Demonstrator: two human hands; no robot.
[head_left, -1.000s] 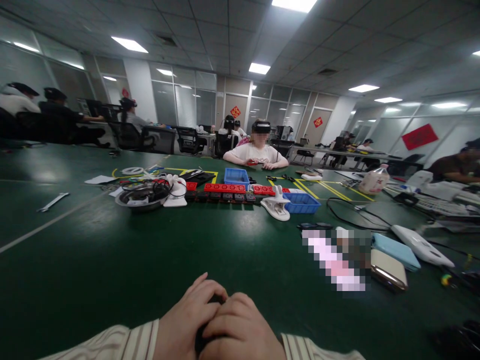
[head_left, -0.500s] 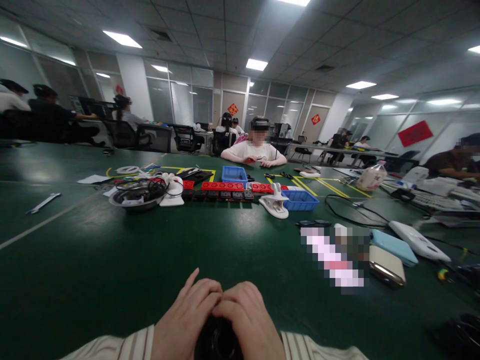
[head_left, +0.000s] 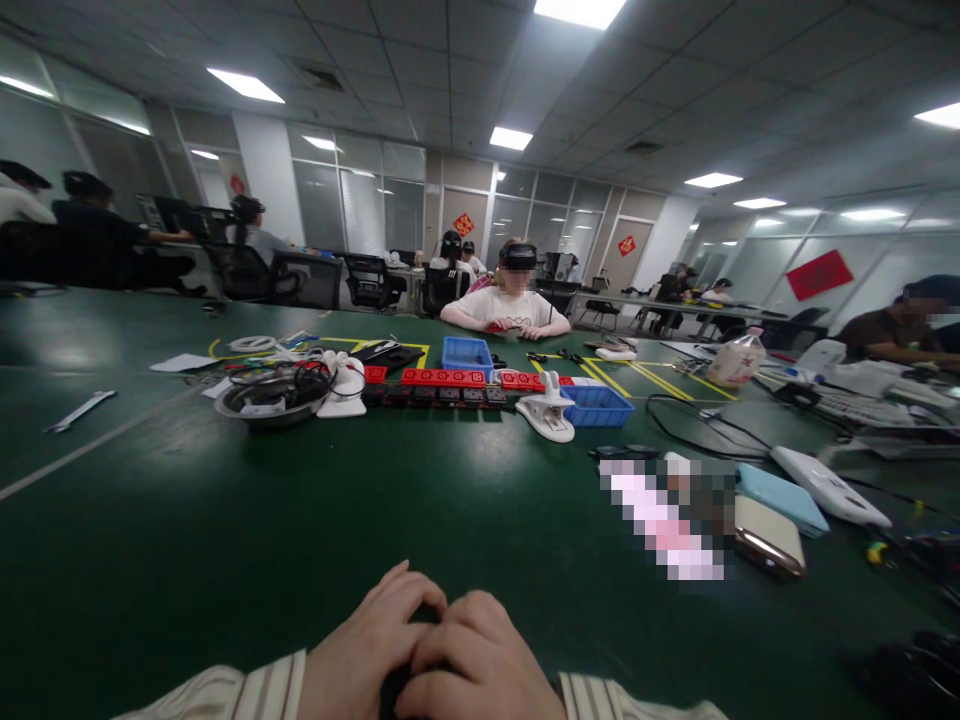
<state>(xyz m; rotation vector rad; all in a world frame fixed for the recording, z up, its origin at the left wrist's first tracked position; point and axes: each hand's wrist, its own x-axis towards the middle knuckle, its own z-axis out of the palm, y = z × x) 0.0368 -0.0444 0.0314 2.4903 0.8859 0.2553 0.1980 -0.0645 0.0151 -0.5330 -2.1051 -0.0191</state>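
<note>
Knuckles up, left hand (head_left: 369, 650) and right hand (head_left: 472, 665) clasp dark object (head_left: 395, 692).

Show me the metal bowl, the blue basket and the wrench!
metal bowl (head_left: 266, 418): head view, on its front wall.
blue basket (head_left: 600, 411): head view, on its near side wall.
wrench (head_left: 79, 410): head view, on its handle.

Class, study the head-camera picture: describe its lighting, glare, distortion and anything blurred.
Head view: ceiling panels light the room evenly, with pale glare on the green table at far left; head view: the wide lens bows ceiling lines; head view: a pixelated patch masks something right of centre.
</note>
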